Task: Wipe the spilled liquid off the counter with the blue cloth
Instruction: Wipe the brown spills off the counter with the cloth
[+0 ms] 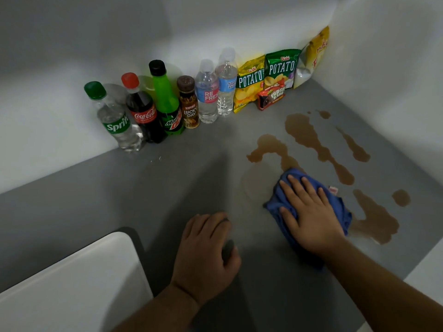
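A crumpled blue cloth [275, 202] lies on the grey counter [167, 178], right of centre. My right hand [309, 212] presses flat on top of it, fingers spread and pointing away from me. Brown spilled liquid [309, 137] spreads in streaks and puddles beyond and to the right of the cloth, with a large patch [376, 219] at the cloth's right edge. A faint wet smear shows just left of the cloth. My left hand [206, 255] rests on the counter nearer to me, fingers curled loosely, holding nothing.
Several drink bottles [165, 101] stand in a row along the back wall, with snack bags [266, 77] and a small red box [271, 97] in the corner. A white surface [72, 283] sits at the front left. White walls bound the counter at the back and right.
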The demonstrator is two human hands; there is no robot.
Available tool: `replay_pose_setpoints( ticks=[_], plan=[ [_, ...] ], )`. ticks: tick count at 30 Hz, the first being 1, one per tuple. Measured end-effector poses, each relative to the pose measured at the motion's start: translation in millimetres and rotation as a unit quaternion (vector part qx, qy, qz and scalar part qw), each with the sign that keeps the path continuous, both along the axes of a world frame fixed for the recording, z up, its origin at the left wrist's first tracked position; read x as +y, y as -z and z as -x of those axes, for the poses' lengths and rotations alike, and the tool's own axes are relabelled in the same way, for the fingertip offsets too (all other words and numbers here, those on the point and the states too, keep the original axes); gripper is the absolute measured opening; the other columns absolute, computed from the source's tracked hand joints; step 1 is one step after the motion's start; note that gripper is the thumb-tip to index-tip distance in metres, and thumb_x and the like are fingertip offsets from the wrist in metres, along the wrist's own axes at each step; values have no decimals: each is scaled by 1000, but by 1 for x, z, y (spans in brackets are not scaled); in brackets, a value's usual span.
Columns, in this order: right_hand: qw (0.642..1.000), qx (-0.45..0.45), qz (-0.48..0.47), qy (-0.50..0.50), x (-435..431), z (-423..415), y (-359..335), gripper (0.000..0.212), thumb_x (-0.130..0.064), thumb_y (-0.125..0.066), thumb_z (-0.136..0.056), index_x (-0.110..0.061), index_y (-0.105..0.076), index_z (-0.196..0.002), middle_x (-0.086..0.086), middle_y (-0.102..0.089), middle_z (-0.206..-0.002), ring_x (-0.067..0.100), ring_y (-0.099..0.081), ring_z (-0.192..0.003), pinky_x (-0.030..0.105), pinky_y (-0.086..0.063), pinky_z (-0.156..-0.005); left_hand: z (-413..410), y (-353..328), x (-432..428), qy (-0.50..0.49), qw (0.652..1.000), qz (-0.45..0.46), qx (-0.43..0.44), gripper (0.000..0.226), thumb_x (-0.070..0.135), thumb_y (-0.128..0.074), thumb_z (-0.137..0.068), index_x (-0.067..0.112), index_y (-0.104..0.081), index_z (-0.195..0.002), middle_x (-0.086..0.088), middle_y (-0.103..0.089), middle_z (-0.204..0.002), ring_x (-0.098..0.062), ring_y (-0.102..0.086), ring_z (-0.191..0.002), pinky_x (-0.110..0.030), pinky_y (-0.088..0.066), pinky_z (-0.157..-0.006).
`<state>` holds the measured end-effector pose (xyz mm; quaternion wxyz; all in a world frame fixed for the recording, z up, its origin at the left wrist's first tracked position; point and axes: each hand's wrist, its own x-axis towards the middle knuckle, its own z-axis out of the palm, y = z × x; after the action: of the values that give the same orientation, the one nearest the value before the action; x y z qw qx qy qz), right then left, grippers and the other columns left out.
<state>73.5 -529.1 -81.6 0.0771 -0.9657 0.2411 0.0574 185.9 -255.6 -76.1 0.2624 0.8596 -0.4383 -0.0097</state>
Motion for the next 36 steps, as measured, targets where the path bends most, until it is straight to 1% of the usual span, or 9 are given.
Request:
replay_pose_setpoints(
  ticks=[4,7,10,14,19,23,26,33,36],
  plan=[
    [998,2,-4,60,13,-50,1,70,-64,-5,-100,-35,3,-163,-9,14,-169,22,14,-157,50,6,-126,-26,-2,-28,17,999,4,-31,43,38,-67,-82,18,-64,-119,-2,-63,-129,-26,-59,-119,-48,-47,-106],
    [999,-16,-22,-27,28,-34,2,66,-64,-9,-104,-36,1,-163,-11,12,-170,19,16,-157,48,6,-127,-45,-2,-50,14,999,-7,-48,42,38,-65,-82,16,-65,-118,-4,-64,-130,-28,-59,-118,-49,-48,-104],
    [997,-21,-8,-75,16,7,5,63,-63,-19,-106,-40,-4,-163,-16,3,-171,14,7,-158,49,-3,-126,-58,2,-58,-2,999,-19,-48,42,40,-61,-84,15,-66,-118,-5,-63,-133,-30,-57,-121,-52,-47,-106],
    [1000,-2,1,0,-19,8,2,66,-70,-12,-102,-43,2,-161,-16,8,-171,13,12,-157,47,-1,-128,-59,9,-56,1,998,-34,-57,44,43,-60,-87,15,-64,-121,-5,-61,-136,-29,-55,-126,-54,-41,-115],
    [997,12,5,71,-26,-60,1,72,-70,-3,-100,-35,8,-162,-6,13,-171,22,17,-157,49,5,-127,-57,8,-59,11,997,-49,-51,47,44,-63,-86,16,-65,-124,-5,-60,-139,-30,-55,-129,-50,-42,-114],
    [999,-15,-11,-28,-5,-53,4,68,-68,-7,-103,-37,7,-162,-11,15,-170,17,19,-156,44,8,-127,-57,7,-61,14,998,-46,-45,47,43,-64,-84,15,-68,-122,-6,-63,-137,-31,-57,-128,-50,-46,-109],
    [997,-18,-8,-73,-19,-21,7,65,-66,-16,-105,-40,-2,-162,-17,7,-171,13,11,-157,44,1,-126,-57,8,-61,12,998,-47,-41,46,43,-64,-84,15,-68,-120,-4,-62,-137,-30,-56,-128,-49,-44,-111],
    [999,-9,2,36,-50,-88,4,68,-67,-3,-100,-40,5,-162,-10,10,-171,21,12,-157,50,2,-127,-55,6,-61,12,998,-53,-39,47,45,-63,-84,17,-66,-122,-2,-62,-136,-27,-55,-128,-48,-43,-114],
    [1000,-3,0,13,-34,-106,3,68,-66,-1,-100,-38,5,-162,-10,14,-169,22,14,-157,51,3,-127,-56,5,-61,13,998,-52,-39,49,45,-64,-82,17,-66,-122,-3,-62,-135,-28,-55,-127,-48,-42,-114]
  ],
)
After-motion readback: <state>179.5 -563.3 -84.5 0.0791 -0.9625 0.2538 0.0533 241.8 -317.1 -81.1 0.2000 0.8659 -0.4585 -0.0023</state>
